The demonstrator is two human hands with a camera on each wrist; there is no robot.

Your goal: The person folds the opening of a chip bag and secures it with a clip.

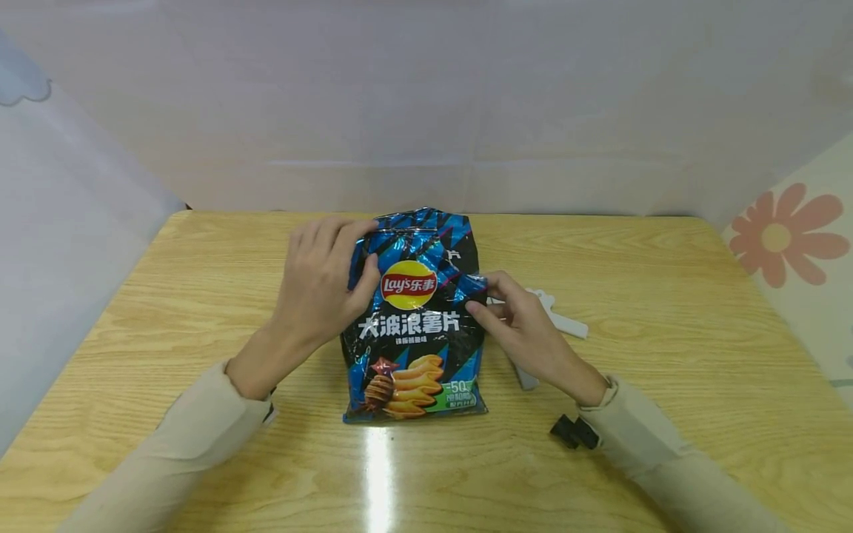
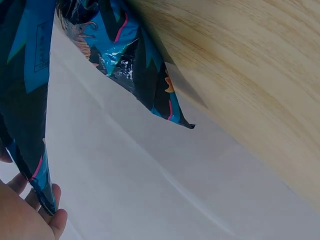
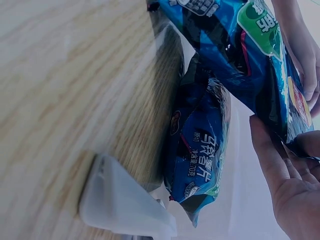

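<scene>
The chip bag (image 1: 415,326) lies flat on the wooden table (image 1: 666,311), about the middle, a bit nearer the far edge, w/ its top end pointing at the far edge. It's a blue and black Lay's bag.

The left hand (image 1: 323,285) rests on the top left part of the bag, thumb curled over the edge, gripping it. The right hand (image 1: 523,326) pinches the bag's right side w/ thumb and fingers, about halfway up. In the right wrist view the fingers (image 3: 272,150) press on the foil.

How far along: the top of the bag looks crumpled and bent over, so I'd guess folding it down has begun but isn't finished. The white clip (image 1: 566,322) lies on the table just by the right hand, partly under it, and isn't on the bag yet. So clipping looks not done.

Other stuff: a white wall at the far edge, and a flower-print cloth (image 1: 789,237) past the right edge. Nothing blocks the bag; the clip is close to reach.
</scene>
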